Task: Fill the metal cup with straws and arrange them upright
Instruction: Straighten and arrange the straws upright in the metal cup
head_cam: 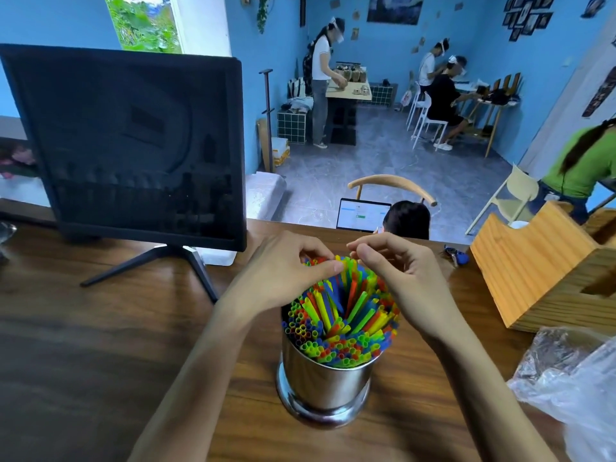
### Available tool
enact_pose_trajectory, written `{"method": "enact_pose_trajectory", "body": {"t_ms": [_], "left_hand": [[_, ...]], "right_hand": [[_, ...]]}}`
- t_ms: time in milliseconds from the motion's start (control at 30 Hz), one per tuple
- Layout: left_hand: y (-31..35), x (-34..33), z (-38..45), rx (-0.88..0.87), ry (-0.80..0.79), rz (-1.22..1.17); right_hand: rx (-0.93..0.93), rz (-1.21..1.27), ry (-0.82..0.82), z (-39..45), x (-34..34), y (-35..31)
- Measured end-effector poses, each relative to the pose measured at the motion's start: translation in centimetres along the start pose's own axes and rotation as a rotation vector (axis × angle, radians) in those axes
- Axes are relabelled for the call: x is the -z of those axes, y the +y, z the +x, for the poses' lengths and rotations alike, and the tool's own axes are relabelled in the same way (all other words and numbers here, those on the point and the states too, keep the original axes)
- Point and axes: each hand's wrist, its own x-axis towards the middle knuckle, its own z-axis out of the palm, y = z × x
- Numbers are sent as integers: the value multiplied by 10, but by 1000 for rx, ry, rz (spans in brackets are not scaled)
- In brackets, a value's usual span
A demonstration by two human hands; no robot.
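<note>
Shiny metal cup [325, 385] stood on the table [83, 345], packed with bright straws [343, 315]. Some leaned inward at the far side, right under both hands. Left hand [283, 275] and right hand [396, 271] each pinched straw tips there, about equally near.

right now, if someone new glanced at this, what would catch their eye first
The bright straws packed into the shiny metal cup at the middle of the wooden table stand out first, some upright, some leaning. Both hands work at their far tops: the left hand and the right hand each pinch straw ends. Behind on the left stands a dark monitor; a wooden box and crumpled plastic bag sit on the right.
</note>
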Motion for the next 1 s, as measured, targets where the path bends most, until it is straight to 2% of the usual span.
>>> {"method": "enact_pose_trajectory", "body": {"t_ms": [133,200,333,400,700,833,933,1000], "left_hand": [[7,7,-3,-79,34,-4],[13,12,-7,-167,110,-27],[35,21,-19,-346,259,-112],[43,23,-24,-416,336,-192],[49,35,-32,-482,612,-568],[43,36,-37,-493,719,-620],[33,36,-39,-433,703,-618],[24,36,-39,-380,646,-611]], "right_hand": [[-16,-38,19,1,-1,4],[0,-81,-4,1,2,1],[49,-103,-213,2,4,-3],[105,-146,-263,3,-2,-1],[199,-17,-166,3,-6,-4],[170,187,-76,1,-2,-18],[122,419,34,0,9,-31],[69,459,54,0,17,-37]]}}
